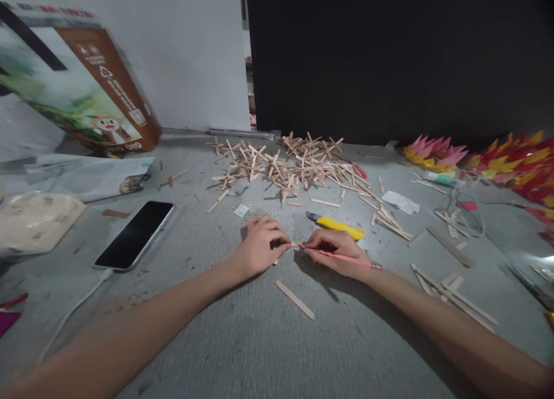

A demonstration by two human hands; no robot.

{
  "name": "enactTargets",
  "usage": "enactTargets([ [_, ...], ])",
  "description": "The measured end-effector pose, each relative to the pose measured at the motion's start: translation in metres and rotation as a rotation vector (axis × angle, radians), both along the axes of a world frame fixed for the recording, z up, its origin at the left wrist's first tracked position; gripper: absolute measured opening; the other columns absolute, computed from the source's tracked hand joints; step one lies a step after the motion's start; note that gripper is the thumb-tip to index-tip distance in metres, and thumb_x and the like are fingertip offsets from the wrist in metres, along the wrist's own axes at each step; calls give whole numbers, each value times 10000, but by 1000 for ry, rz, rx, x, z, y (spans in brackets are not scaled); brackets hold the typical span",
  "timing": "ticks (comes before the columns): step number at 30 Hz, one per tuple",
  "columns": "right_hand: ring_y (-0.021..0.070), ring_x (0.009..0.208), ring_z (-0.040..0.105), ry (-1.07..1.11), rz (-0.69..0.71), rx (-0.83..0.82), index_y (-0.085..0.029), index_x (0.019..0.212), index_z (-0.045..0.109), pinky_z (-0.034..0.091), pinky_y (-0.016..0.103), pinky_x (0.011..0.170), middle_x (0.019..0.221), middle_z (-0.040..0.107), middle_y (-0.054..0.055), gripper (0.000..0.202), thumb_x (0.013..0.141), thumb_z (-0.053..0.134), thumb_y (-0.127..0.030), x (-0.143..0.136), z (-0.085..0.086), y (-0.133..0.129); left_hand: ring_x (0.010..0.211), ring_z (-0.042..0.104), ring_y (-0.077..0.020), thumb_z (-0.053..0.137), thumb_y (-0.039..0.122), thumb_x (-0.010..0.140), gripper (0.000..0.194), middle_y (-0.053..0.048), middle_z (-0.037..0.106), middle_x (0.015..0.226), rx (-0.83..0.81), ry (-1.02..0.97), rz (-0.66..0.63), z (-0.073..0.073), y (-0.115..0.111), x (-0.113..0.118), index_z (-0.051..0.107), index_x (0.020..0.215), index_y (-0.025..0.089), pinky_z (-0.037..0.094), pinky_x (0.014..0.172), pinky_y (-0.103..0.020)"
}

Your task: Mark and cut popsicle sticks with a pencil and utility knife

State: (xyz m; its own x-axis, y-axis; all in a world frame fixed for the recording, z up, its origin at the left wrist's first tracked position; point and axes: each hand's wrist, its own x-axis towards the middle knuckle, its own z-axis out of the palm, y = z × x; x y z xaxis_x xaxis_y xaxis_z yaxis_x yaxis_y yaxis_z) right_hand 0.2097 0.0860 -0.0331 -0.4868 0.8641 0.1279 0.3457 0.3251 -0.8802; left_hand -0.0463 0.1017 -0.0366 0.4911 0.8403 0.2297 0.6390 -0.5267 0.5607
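Head view: the left hand (264, 246) pinches one end of a small wooden piece (295, 245), thumb and fingertips nearly closed. The right hand (334, 250) grips a pink pencil-like tool (346, 258) in closed fingers, its tip at the wooden piece. A yellow cutter (340, 226) lies just beyond the right hand; a loose stick (295, 300) lies nearer the person.

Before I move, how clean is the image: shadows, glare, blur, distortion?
Head view: dim light, soft shadow below the right hand, whitish glare at the far right; stretched toward the edges, the near left forearm blurred, lettering on the pink pencil too small to read.
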Motion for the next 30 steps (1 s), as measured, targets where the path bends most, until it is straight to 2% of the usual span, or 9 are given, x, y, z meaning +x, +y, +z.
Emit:
enactTargets([
  [3, 152, 664, 592, -44, -12, 111, -209, 834, 653, 470, 286, 603, 813, 716, 60, 277, 960, 674, -456, -1, -2, 4, 1003, 607, -259, 738, 376, 936, 155, -41, 743, 890, -30, -20, 6, 5, 0, 1, 812, 877, 254, 347, 1005, -477],
  [5, 153, 673, 586, -59, -7, 122, -211, 820, 649, 461, 284, 608, 808, 710, 52, 260, 954, 677, -433, -1, -3, 7, 1003, 608, -260, 727, 381, 942, 168, -41, 746, 892, -50, -26, 6, 9, -1, 2, 813, 876, 252, 350, 1000, -475],
  [9, 138, 607, 562, -45, 10, -50, -210, 815, 657, 427, 260, 548, 699, 674, 11, 247, 924, 699, -427, -2, -4, 12, 1001, 607, -262, 723, 375, 943, 179, -43, 748, 883, -76, -28, 14, 12, -2, 2, 817, 859, 249, 347, 1005, -481],
  [13, 130, 572, 564, 5, 9, -175, -212, 796, 624, 425, 254, 517, 651, 647, -7, 228, 904, 711, -394, -4, -2, 13, 998, 604, -260, 741, 356, 937, 149, -35, 740, 858, -77, -29, 26, 9, -1, 2, 826, 861, 259, 335, 1006, -494],
  [18, 132, 569, 572, 2, 5, -198, -213, 783, 617, 438, 261, 499, 653, 655, 5, 218, 888, 713, -378, -7, 2, 13, 1007, 600, -267, 745, 371, 937, 156, -35, 736, 849, -82, -27, 35, 5, 0, 2, 830, 860, 267, 331, 1000, -502],
  [25, 132, 591, 584, 37, 58, -218, -219, 779, 591, 463, 268, 530, 702, 672, 4, 258, 899, 718, -409, -4, -2, 15, 996, 592, -265, 727, 379, 947, 184, -42, 736, 847, -89, -26, 35, 8, -1, 3, 828, 854, 258, 333, 1001, -503],
  [30, 133, 592, 593, 40, 36, -232, -212, 793, 604, 461, 266, 533, 686, 661, -1, 247, 901, 720, -401, -3, -4, 14, 990, 594, -263, 733, 371, 943, 171, -37, 732, 838, -84, -28, 35, 8, 0, 3, 831, 851, 266, 326, 1005, -498],
])
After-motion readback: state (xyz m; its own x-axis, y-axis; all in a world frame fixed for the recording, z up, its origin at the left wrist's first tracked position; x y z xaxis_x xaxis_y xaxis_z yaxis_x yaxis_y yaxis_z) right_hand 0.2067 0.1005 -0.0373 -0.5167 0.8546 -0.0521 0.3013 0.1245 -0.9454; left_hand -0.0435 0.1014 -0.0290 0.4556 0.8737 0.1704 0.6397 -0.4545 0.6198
